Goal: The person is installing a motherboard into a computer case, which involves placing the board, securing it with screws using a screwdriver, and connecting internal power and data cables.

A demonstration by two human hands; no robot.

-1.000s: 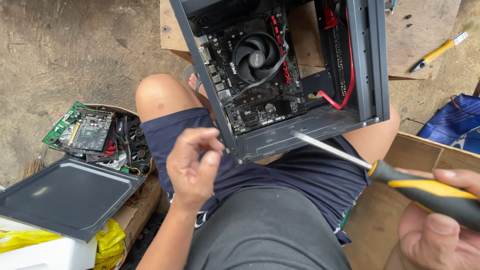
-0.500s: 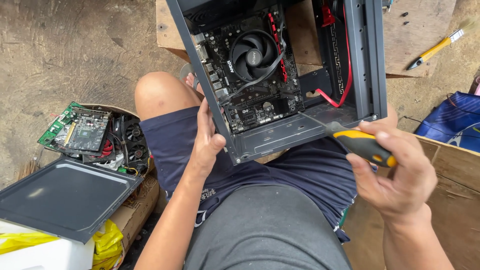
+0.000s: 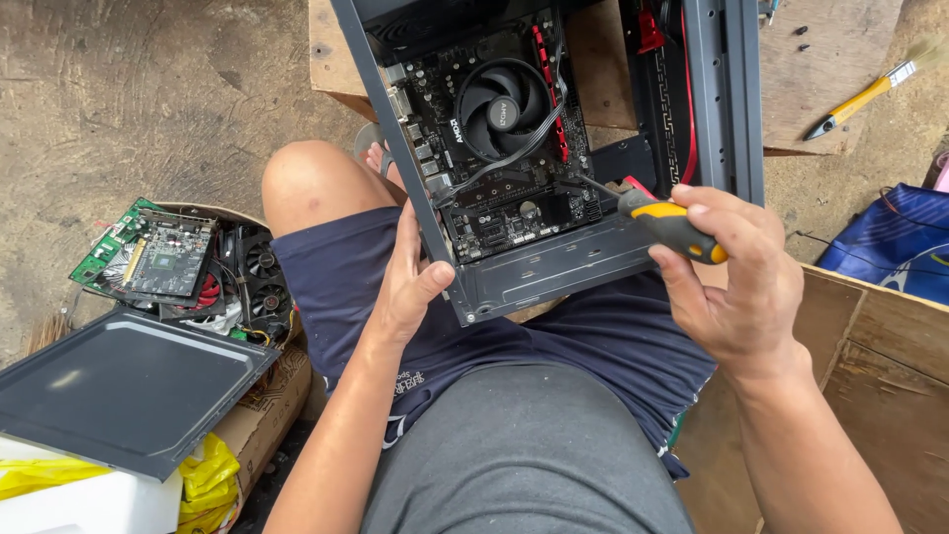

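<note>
Right hand (image 3: pixel 736 287): fingers curled tight round the yellow-and-black handle of a screwdriver (image 3: pixel 672 225), its shaft angled into the motherboard (image 3: pixel 494 148) inside the open computer case (image 3: pixel 554 267). Left hand (image 3: pixel 410 282): fingers loosely extended, palm and thumb clasping the case's lower left edge. Case rests tilted across the person's lap; a second screwdriver (image 3: pixel 860 99) lies on the wooden board (image 3: pixel 820 59) behind.

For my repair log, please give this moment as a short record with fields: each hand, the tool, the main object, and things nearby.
left hand: grips the lower left edge of the open dark metal computer case
right hand: holds the yellow-and-black-handled screwdriver
tool tip: points at the black motherboard, below its round cooling fan
nearby left: green circuit board, dark flat side panel
nearby right: yellow-handled brush
</note>
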